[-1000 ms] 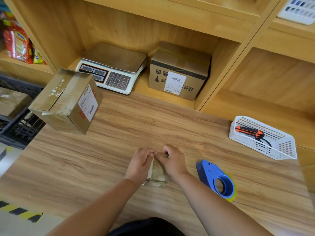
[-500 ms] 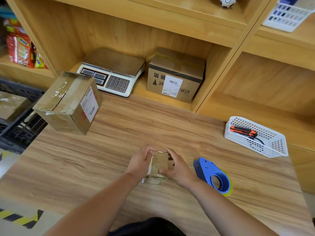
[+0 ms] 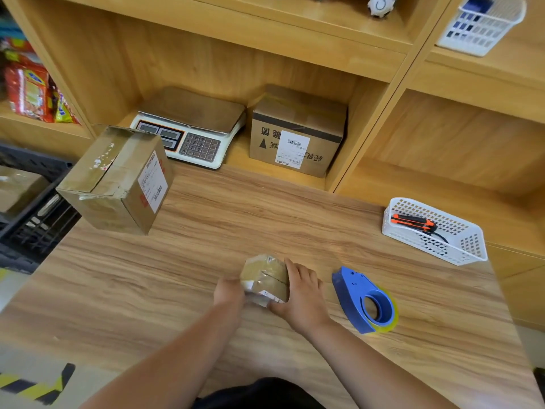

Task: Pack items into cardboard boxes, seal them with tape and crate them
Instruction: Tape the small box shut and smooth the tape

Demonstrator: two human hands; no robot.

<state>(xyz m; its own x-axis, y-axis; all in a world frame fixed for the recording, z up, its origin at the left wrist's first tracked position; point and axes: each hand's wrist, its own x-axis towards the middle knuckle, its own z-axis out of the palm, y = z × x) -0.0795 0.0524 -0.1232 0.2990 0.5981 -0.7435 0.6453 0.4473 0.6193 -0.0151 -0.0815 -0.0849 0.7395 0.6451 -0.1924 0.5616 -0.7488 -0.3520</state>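
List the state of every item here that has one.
small cardboard box, taped shut, held between both hands
left hand, grips the box's left end
right hand, grips its right side
tape dispenser, lying untouched on the table
large cardboard box, flaps closed and taped
shelf box, closed, label facing out
scale, nothing on its platter
utility knife, lying in the white basket, blade position unclear

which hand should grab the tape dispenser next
Right. The dispenser lies on the table just beside the right hand, with nothing between them. The left hand is on the far side of the box and would have to cross over it.
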